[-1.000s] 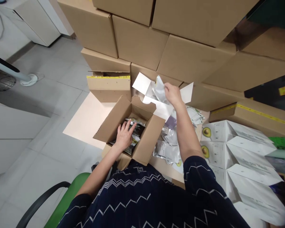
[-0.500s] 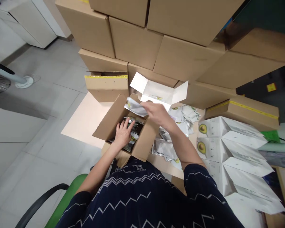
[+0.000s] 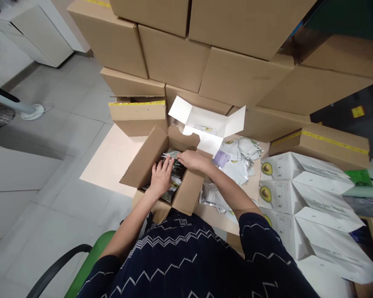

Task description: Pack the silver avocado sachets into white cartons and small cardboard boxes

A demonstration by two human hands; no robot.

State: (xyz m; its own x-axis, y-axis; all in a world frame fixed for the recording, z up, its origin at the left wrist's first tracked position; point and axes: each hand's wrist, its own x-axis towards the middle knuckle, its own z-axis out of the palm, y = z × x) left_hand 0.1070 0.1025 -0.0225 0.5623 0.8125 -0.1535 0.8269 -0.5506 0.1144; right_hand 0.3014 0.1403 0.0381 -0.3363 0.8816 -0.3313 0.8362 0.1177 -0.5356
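An open brown cardboard box (image 3: 185,198) stands before me with its flaps raised, and silvery foil sachets (image 3: 175,182) are packed inside it. My left hand (image 3: 161,179) lies over the sachets with its fingers stretched out and a little apart. At the far end of the box my right hand (image 3: 191,159) is closed on the edge of a white and green sachet (image 3: 173,153), which sits low at the box opening. Part of that sachet is hidden by my fingers. Just beyond the box is an open white carton (image 3: 209,145) with a sachet in it.
Loose sachets (image 3: 236,170) and a purple card (image 3: 221,158) lie to the right. White avocado-print cartons (image 3: 278,194) stand in a row further right. Stacked brown boxes (image 3: 174,54) form a wall behind, and a green chair (image 3: 91,258) is at lower left.
My right hand has lowered the sachet from above the box into its far end. The purple card now shows among the loose sachets. My left hand stays nearly in place.
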